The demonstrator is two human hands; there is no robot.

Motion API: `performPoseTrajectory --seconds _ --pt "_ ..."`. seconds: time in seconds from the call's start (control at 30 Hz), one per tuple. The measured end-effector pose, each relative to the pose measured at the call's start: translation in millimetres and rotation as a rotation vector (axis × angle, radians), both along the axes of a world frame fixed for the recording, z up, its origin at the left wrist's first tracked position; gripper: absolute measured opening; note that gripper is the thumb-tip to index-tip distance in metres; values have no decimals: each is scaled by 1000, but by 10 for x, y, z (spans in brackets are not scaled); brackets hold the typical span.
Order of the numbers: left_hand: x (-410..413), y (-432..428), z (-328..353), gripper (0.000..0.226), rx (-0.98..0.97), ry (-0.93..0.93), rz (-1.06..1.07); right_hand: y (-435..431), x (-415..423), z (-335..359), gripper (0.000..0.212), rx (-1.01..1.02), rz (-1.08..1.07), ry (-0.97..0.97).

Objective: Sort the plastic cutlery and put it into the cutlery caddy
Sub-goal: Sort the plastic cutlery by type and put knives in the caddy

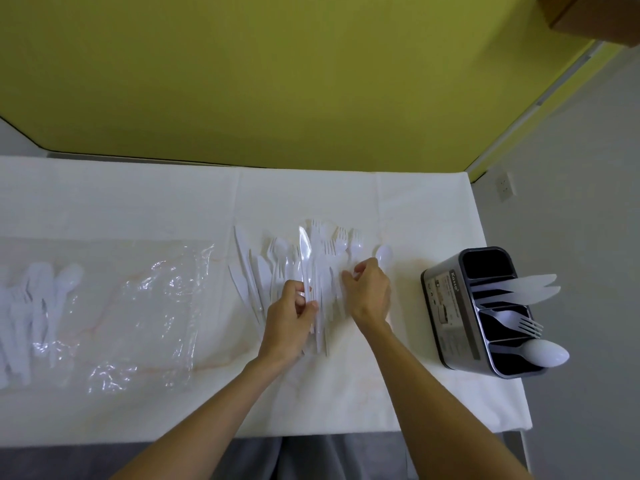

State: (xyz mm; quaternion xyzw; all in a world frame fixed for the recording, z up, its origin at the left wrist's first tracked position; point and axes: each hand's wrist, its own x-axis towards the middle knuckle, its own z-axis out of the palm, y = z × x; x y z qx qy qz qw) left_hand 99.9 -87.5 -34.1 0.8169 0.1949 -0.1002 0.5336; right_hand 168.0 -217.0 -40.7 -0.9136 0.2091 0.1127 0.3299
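1. The loose pile of white plastic cutlery (311, 271) lies mid-desk (433, 393), well left of the cutlery caddy (485, 306), which already holds a few pieces.
2. The left hand (289, 320) pinches a knife (305, 258) by its handle, blade pointing away.
3. The right hand (369, 289) has its grip curled on the pile's right edge; what it pinches, I cannot tell.
4. The pieces look light, thin, slick and easily snapped; take them by the handles.
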Motion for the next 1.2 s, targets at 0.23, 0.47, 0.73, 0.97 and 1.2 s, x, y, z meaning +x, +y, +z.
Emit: performPoseTrajectory --seconds 0.23,0.47,0.73,0.97,1.2 --pt "-49 9 -36 16 -44 13 19 -244 -129 -4 19 8 15 -76" --pt "-66 12 -53 15 -61 -2 27 -140 -122 -56 10 61 109 -20" --pt "-82 1 -66 18 -68 24 39 -83 32 -17 18 -9 136 -61" --pt "-76 45 77 13 -157 -8 101 -270 -22 -13 14 -49 25 -55" --pt "-97 -4 128 11 -73 26 170 46 -61 4 23 197 117 55"
